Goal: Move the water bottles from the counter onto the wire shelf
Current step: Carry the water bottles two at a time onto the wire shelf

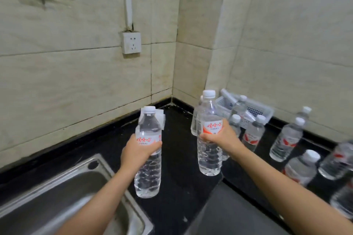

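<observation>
My left hand (pixel 136 151) grips a clear water bottle (pixel 148 173) with a white cap and a red-lettered label, held upright above the black counter (pixel 177 168) near the sink. My right hand (pixel 219 135) grips a second, identical water bottle (pixel 209 156) around its label, also upright and lifted. Several more water bottles (pixel 286 139) stand on the counter along the right wall, some blurred at the frame's right edge. No wire shelf is in view.
A steel sink (pixel 63 192) lies at the lower left. A white plastic basket (pixel 256 109) with tubes sits in the right corner behind the bottles. A small white box (pixel 160 118) stands against the left wall. A wall socket (pixel 131 42) hangs above.
</observation>
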Tool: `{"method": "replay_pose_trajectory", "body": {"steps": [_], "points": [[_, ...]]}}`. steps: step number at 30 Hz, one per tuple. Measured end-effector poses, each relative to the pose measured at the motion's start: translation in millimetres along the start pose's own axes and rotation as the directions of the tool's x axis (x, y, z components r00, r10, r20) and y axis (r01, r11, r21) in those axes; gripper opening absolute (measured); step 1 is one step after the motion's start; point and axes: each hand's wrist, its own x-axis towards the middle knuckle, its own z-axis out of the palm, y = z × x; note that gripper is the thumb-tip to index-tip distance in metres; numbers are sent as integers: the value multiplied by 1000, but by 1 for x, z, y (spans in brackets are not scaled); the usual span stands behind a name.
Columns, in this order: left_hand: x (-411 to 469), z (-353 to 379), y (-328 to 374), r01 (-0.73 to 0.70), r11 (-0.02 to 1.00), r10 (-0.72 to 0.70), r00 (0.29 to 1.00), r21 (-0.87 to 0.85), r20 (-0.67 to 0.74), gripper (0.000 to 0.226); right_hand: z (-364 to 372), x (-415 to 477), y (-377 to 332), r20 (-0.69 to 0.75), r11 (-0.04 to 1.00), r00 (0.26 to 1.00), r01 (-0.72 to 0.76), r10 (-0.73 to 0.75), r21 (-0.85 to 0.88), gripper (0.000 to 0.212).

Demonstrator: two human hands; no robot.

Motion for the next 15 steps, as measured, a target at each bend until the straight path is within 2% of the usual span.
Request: {"method": "replay_pose_trajectory", "body": {"steps": [4,7,8,12,13,15], "points": [[-32,20,38,-93,995,97,983,-28,158,59,-45,-77,-17,-139,999,989,-37,42,39,75],[-56,41,67,-165,984,179,945,-74,275,67,-83,-133,-27,-248,997,967,-46,59,58,29],[-66,49,78,-192,977,213,928,-96,307,68,-98,-151,-29,-285,997,956,-61,73,51,24],[-117,83,127,-306,939,343,832,-155,436,31,-152,-221,-30,-424,994,899,-98,111,52,29],[-131,93,139,-341,926,376,799,-161,469,33,-166,-240,-27,-462,991,877,-113,132,68,30],[-159,118,157,-392,902,428,742,-184,516,53,-192,-279,-19,-539,987,827,-129,163,101,39]]}}
